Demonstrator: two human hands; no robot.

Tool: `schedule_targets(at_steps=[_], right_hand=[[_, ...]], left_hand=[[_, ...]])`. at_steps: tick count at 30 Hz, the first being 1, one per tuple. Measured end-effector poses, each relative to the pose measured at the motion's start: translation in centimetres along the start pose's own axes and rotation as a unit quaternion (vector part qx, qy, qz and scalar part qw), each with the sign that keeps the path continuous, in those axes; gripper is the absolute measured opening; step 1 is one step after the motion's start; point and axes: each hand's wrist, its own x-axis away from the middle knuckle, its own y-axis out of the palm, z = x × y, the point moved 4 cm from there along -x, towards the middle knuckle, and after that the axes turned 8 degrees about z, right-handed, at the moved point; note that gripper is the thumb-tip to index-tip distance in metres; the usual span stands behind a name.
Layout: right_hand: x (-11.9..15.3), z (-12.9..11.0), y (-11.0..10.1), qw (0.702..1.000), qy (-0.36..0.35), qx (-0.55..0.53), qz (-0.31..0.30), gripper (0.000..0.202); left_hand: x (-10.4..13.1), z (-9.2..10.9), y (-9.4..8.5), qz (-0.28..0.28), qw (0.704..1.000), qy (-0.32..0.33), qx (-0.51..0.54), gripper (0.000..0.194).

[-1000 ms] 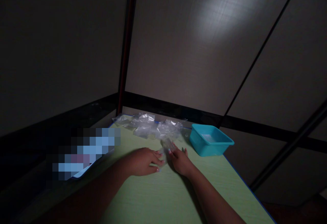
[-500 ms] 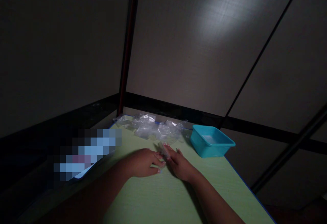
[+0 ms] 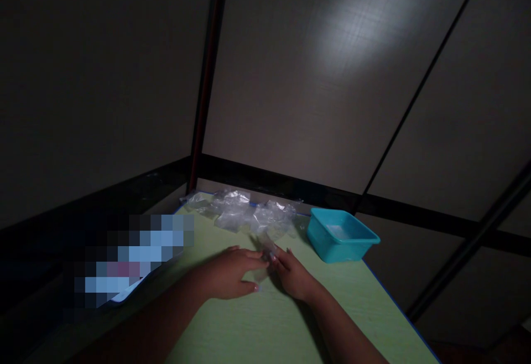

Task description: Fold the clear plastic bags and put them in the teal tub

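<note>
A small clear plastic bag (image 3: 265,242) lies between my hands over the green tabletop (image 3: 232,331). My right hand (image 3: 292,275) has its fingers closed on the bag's right side, thumb bent inward. From the left, my left hand (image 3: 226,275) reaches in with fingers stretched out and thumb apart; its fingertips meet the bag near my right fingers. Just beyond, several crumpled clear plastic bags (image 3: 271,217) are spread along the table's far edge. What is inside the held bag, if anything, I cannot make out.
A teal plastic basin (image 3: 342,237) stands at the table's right edge, with something pale inside. At the left edge is a blurred-out light blue object (image 3: 157,253). Dark-framed wall panels (image 3: 290,87) rise behind the table.
My right fingers have curled in more around the bag. My left hand has shifted slightly left and nearer to me. The whole view has tilted a little.
</note>
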Motion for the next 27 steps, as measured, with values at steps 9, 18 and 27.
schedule_targets(at_steps=[9,18,27], right_hand=[[-0.1,-0.1,0.0,1.000,0.021,0.013,-0.008,0.044],[0.2,-0.4,0.0,0.999,0.005,0.002,-0.035,0.047],[0.5,-1.4,-0.2,0.997,-0.017,0.042,-0.063,0.043]], left_hand=[[-0.3,0.8,0.5,0.020,0.997,0.013,-0.067,0.046],[-0.4,1.1,1.3,0.043,0.994,0.007,-0.101,0.038],[-0.5,0.8,1.5,0.038,0.993,0.005,-0.110,0.041]])
